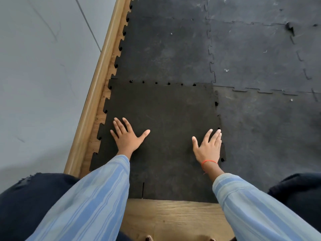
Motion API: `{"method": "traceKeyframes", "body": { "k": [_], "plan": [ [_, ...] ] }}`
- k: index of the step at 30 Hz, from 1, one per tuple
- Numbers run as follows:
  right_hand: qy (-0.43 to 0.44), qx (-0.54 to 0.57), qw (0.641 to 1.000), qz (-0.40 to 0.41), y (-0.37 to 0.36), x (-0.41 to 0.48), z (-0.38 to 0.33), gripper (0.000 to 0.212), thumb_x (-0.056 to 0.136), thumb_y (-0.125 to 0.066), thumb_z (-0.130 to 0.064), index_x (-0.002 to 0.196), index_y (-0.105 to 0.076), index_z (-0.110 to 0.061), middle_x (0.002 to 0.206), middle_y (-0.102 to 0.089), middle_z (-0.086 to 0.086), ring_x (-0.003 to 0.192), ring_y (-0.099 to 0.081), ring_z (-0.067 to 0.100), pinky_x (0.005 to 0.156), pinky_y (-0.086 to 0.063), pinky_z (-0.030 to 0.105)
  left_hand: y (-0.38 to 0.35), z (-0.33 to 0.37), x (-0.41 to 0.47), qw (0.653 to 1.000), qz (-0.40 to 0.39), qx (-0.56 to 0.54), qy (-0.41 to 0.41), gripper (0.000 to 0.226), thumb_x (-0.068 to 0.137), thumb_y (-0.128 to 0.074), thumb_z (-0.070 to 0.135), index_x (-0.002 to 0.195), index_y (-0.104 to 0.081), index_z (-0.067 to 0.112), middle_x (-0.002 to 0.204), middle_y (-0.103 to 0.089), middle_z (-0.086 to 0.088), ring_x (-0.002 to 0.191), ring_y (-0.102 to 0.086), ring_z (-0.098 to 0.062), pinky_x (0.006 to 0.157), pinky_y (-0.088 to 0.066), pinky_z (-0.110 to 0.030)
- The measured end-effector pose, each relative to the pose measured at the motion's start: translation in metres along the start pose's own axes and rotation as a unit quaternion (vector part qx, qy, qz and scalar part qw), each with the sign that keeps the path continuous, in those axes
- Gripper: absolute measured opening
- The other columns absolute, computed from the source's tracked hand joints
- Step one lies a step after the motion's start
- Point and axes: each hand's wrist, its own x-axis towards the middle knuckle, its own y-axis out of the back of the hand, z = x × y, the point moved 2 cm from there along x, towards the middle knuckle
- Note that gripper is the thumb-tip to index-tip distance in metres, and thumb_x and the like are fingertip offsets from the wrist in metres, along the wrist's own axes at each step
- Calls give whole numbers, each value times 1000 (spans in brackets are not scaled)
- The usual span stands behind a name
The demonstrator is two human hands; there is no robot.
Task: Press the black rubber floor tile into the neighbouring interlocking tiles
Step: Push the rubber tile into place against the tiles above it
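Observation:
A black rubber floor tile (166, 112) with jigsaw edges lies on the floor in front of me. Its far edge meets the tile behind (165, 49), with small gaps showing along that seam. Its right edge meets a greyer tile (264, 129), also with small gaps at the teeth. My left hand (127, 138) lies flat on the tile's left part, fingers spread. My right hand (208, 146) lies flat close to the tile's right edge, fingers spread, with a red thread around the wrist. Both hands hold nothing.
A wooden skirting board (99, 79) runs along the grey wall (40, 66) on the left, with a strip of bare wood floor beside the tiles. Bare wood floor (172, 216) shows at the near edge. More interlocked tiles (257, 46) cover the floor to the far right. My dark-trousered knees frame the bottom.

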Motion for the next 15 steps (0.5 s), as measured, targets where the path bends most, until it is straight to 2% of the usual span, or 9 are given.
{"method": "traceKeyframes", "body": {
  "k": [2,5,11,15],
  "plan": [
    [14,-16,1000,22,-10,-16,10,82,96,-33,-52,149,-4,2,158,3,25,148,3,34,122,-3,43,-11,20,-13,999,22,11,-35,112,77,-19,84,149,14,4,155,20,-24,144,19,-34,116,3,-54],
    [11,-34,999,29,-21,-31,26,88,93,-32,-57,149,1,2,159,6,21,148,7,29,122,1,41,-25,45,-27,997,40,24,-60,104,83,-17,78,149,10,3,156,15,-24,145,14,-33,116,2,-53],
    [8,-49,999,-5,-20,-27,28,95,87,-18,-69,149,3,0,159,10,19,148,12,27,121,6,40,-32,58,-29,997,55,26,-48,103,84,-20,76,150,4,0,157,8,-26,146,8,-35,115,-1,-55],
    [13,-29,999,-10,-16,-25,29,96,89,-32,-66,149,6,-2,159,14,15,148,13,25,118,11,35,-33,62,-26,998,51,23,-39,104,83,-20,77,150,5,1,157,10,-26,146,9,-36,115,-1,-55]
  ]
}}
